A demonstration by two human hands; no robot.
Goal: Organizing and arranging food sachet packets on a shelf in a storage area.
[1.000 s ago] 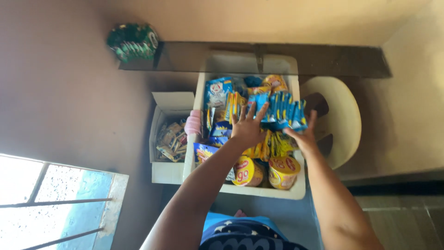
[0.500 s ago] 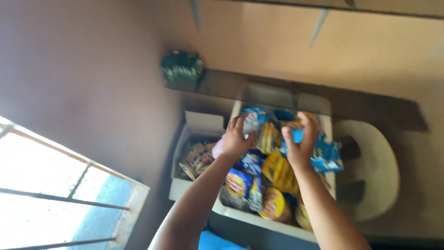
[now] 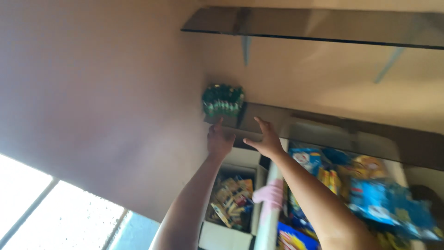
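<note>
Head view: both my hands, left hand (image 3: 219, 141) and right hand (image 3: 264, 140), reach empty and spread toward the green pack (image 3: 223, 100) at the glass shelf's (image 3: 323, 127) left end; I should grip both sides evenly.

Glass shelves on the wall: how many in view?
2. The upper glass shelf runs along the top of the frame. The lower glass shelf carries the green pack, which both raised hands approach. More may lie outside the frame.

Plain brownish wall (image 3: 92, 78) carries two dark glass shelves (image 3: 323, 25); a bright window (image 3: 41, 208), seemingly barred, glows lower left.
</note>
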